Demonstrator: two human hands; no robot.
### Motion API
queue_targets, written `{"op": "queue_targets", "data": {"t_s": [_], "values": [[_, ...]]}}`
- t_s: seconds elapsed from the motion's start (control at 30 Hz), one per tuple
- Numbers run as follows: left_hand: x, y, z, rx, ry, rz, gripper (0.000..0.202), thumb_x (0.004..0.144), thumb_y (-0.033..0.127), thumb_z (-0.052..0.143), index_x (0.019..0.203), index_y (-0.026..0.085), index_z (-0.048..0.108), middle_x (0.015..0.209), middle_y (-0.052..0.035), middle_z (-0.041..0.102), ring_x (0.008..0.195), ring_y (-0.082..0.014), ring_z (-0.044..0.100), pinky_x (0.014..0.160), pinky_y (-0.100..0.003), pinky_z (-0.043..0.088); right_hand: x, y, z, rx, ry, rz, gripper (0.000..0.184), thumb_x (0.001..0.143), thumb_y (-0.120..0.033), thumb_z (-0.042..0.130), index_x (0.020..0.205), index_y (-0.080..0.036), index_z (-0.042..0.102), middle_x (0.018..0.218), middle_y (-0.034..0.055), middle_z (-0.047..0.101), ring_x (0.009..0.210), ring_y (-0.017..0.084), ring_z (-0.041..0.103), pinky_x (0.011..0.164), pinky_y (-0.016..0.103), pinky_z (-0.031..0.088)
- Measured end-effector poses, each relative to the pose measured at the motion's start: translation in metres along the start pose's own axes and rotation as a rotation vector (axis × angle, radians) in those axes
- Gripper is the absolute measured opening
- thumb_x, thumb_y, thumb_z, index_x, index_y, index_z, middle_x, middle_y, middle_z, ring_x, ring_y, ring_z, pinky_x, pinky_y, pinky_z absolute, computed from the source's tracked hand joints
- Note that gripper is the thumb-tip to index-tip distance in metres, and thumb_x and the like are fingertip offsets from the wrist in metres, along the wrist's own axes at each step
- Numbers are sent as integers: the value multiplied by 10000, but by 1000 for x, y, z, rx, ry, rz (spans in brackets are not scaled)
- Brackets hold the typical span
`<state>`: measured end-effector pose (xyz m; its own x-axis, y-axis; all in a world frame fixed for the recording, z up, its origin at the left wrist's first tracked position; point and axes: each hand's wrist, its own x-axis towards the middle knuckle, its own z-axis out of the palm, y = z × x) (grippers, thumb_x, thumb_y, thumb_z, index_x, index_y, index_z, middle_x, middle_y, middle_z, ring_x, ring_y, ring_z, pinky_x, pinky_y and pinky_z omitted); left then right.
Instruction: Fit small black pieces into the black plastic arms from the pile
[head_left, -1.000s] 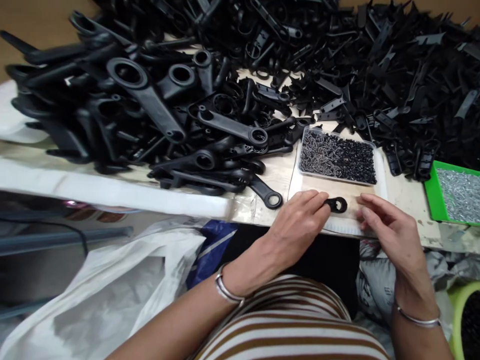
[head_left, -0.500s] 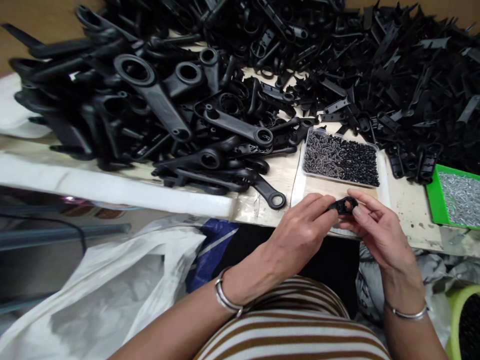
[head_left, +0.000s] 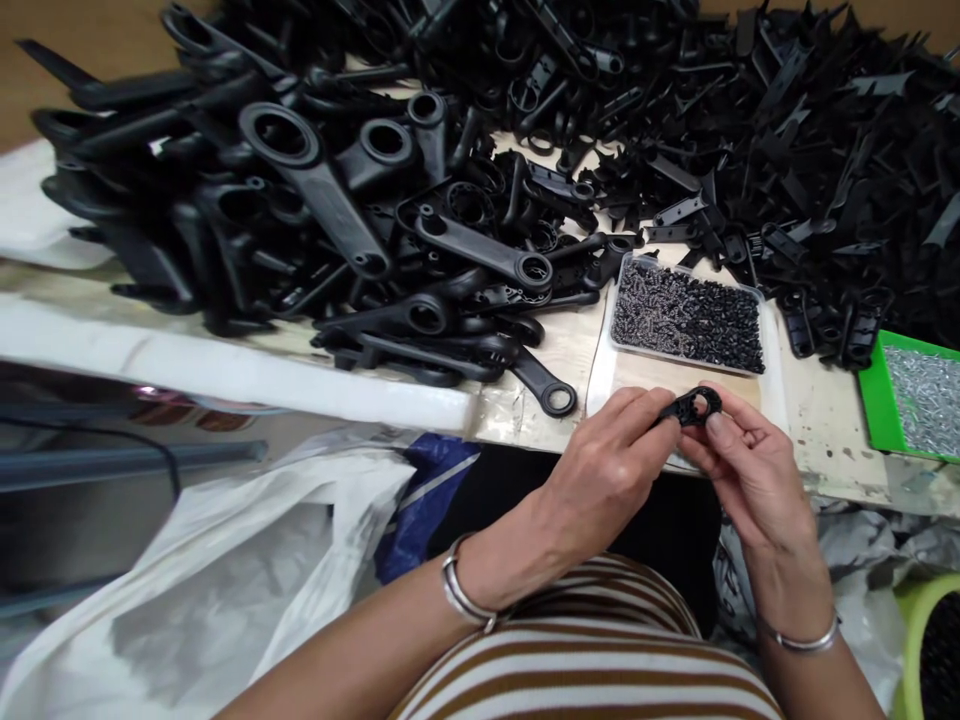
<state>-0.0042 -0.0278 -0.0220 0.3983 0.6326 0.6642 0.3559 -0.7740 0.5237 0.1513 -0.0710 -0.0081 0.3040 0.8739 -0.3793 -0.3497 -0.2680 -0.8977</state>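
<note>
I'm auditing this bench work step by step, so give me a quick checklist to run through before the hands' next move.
1. small black part pinched between left hand and right hand: ok.
2. Part's ring hole unobstructed: ok.
3. clear tray of black screws just beyond the hands, uncovered: ok.
4. green tray of silver screws to the right, uncovered: ok.
5. Screw held in either hand: cannot tell.

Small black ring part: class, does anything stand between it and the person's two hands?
Nothing visible does. The left hand and the right hand both pinch the small black ring part directly, fingertips on either end, just in front of the tray of black screws.
</note>
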Motion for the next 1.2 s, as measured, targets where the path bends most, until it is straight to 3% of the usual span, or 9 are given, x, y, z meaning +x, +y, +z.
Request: {"op": "queue_targets", "data": {"t_s": [0.4, 0.57, 0.7, 0.87, 0.93, 1.07, 1.13, 1.2], "values": [[-4, -1, 3, -3, 64, -28, 140, 935, 81, 508, 889, 140, 627, 1009, -92, 691, 914, -152, 626, 838, -288, 566, -8, 6, 26, 147, 114, -16, 297, 695, -259, 835, 971, -207, 741, 956, 20, 752, 810, 129, 703, 822, 294, 606], [-5, -5, 2, 24, 59, -24, 145, 943, 97, 499, 887, 141, 626, 1021, -97, 689, 912, -159, 632, 837, -294, 572, -7, 9, 35, 222, 125, 5, 254, 714, -221, 819, 953, -209, 732, 923, -4, 742, 802, 99, 688, 775, 225, 599], [-5, -9, 1, 2, 63, -14, 173, 951, 105, 482, 863, 151, 623, 997, -80, 693, 889, -150, 636, 817, -275, 564, -6, 7, 36, 192, 95, 27, 231, 720, -240, 816, 927, -195, 724, 943, 8, 748, 830, 115, 707, 812, 245, 602], [-2, -20, -6, 56, -91, -19, 233, 948, 81, 458, 799, 148, 625, 994, -85, 703, 881, -156, 639, 792, -273, 528, -13, 2, 17, 58, 50, 94, 518, 743, -333, 802, 1206, -205, 606, 970, 81, 769, 877, 224, 747, 794, 371, 622], [1, -25, -12, 124, -203, -23, 233, 937, 69, 465, 784, 143, 624, 984, -89, 708, 886, -175, 638, 787, -298, 497, -14, -1, 2, -43, 107, 34, 558, 741, -354, 802, 1232, -208, 582, 920, 84, 774, 816, 233, 754, 737, 374, 629], [12, -32, -25, 196, -449, -25, 179, 925, 89, 518, 801, 158, 628, 928, -49, 703, 908, -193, 619, 806, -347, 413, -1, -14, -27, -399, 206, -261, 393, 772, -389, 760, 1105, -197, 675, 867, 65, 766, 640, 179, 714, 569, 306, 593], [22, -34, -30, 199, -490, -33, 143, 929, 123, 535, 834, 166, 634, 887, -30, 690, 898, -192, 602, 812, -356, 385, 13, -26, -33, -711, 239, -439, 302, 808, -387, 718, 1044, -199, 717, 849, 58, 756, 628, 168, 687, 566, 305, 565], [34, -36, -31, 236, -478, -26, 163, 938, 131, 517, 823, 167, 626, 825, -24, 665, 853, -192, 573, 786, -356, 368, 29, -38, -32, -1046, 226, -625, 227, 849, -346, 668, 1005, -196, 738, 893, 66, 749, 730, 189, 693, 672, 338, 561]]}}
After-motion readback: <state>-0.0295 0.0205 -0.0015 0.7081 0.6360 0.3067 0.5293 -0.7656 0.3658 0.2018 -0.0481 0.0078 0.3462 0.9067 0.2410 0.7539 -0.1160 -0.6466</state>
